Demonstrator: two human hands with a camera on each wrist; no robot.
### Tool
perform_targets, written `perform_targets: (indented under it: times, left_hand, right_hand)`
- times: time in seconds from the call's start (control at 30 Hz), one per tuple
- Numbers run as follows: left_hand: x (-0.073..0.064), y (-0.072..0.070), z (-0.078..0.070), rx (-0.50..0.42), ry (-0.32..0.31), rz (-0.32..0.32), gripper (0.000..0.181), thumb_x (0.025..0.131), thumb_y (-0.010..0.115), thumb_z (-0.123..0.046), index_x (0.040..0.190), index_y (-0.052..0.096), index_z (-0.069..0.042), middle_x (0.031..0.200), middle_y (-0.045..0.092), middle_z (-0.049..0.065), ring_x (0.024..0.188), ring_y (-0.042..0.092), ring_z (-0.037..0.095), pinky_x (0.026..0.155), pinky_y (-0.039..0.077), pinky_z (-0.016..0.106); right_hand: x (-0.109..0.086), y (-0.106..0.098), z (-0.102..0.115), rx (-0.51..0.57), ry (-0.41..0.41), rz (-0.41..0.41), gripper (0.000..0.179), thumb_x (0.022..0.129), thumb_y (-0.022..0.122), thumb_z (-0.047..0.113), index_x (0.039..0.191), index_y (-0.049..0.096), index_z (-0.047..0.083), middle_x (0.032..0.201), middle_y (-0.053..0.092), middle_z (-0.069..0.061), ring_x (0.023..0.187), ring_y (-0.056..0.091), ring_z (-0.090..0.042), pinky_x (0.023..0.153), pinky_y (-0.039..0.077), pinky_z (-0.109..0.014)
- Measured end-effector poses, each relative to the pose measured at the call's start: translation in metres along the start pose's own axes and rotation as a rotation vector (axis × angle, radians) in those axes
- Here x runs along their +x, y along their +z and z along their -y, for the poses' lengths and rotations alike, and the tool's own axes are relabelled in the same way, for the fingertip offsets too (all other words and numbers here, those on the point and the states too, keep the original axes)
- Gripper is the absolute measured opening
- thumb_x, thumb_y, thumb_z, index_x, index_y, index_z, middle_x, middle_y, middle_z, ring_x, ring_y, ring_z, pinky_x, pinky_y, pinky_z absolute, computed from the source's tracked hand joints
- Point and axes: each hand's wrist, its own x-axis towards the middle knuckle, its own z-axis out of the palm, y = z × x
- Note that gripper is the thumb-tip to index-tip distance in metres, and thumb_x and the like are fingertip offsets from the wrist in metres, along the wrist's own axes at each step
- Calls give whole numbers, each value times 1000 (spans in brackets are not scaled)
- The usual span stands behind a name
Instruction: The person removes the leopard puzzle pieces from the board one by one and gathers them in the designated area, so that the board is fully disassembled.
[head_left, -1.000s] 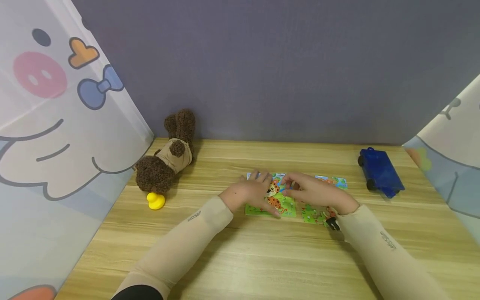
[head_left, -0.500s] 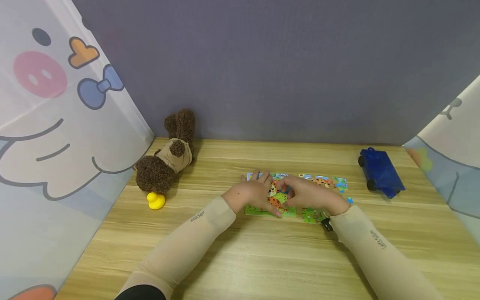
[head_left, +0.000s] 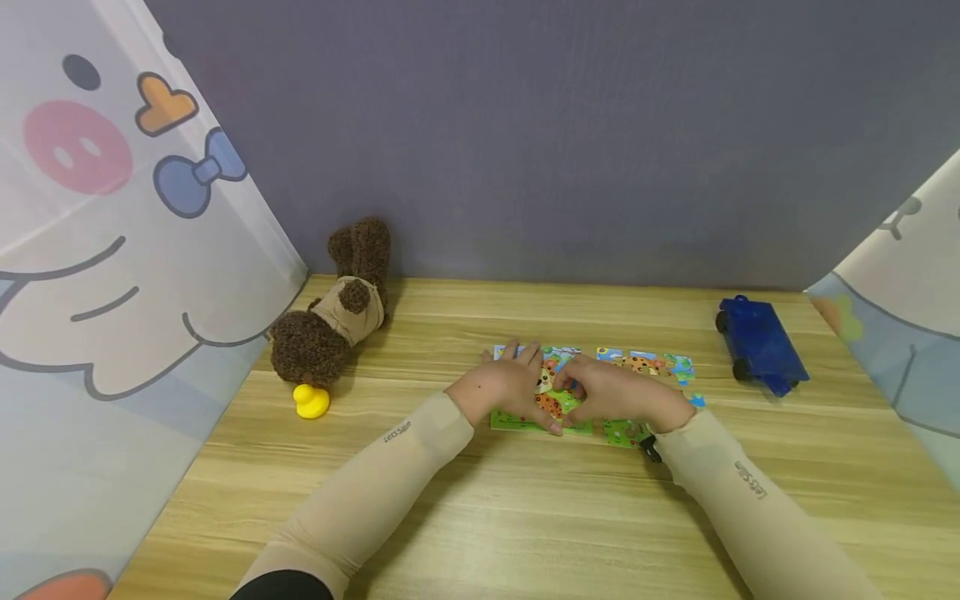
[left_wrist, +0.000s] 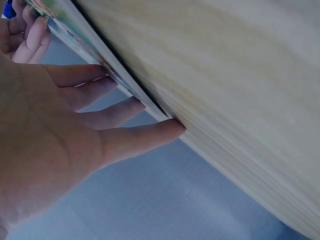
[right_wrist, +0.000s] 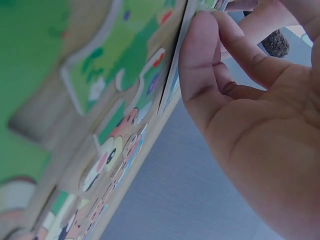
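A leopard picture board lies on the wooden table. Across its left part spreads my left hand, fingers extended. In the left wrist view those fingertips touch the board's edge. My right hand is over the board's right side with bent fingers; thumb and index tips are down at its surface. Whether they pinch a puzzle piece is hidden. Beneath and beyond the right hand are flat jigsaw pieces with green, blue and spotted animal prints, gaps of bare wood between them.
A brown plush toy lies at the back left, with a yellow rubber duck in front. To the back right is a blue toy vehicle. A grey partition closes off the back. A small black item shows by the right sleeve.
My right hand has shifted slightly left and its fingers have come nearer the left thumb. More puzzle pieces show behind it. My left hand has barely moved on the board.
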Motion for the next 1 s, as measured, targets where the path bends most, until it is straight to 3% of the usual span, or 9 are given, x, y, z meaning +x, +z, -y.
perform_targets:
  times: [0.67,1.0]
  left_hand:
    - [4,3,1,27,10,-6,136,79,71,-86,173,11,-9,184,4,7,169,4,43,128,20,78]
    - [2,3,0,33,1,-17,136,78,72,-87,173,13,-10,184,7,7,169,6,42,129,21,77]
  right_hand:
    - [-3,3,-1,-62,-97,-1,35,90,87,18,116,65,17,109,49,-3,89,47,-16,73,45,-26]
    - [-5,2,-1,-46,-116,-1,29,92,83,13,114,65,17,111,49,-5,85,47,-17,71,45,-26]
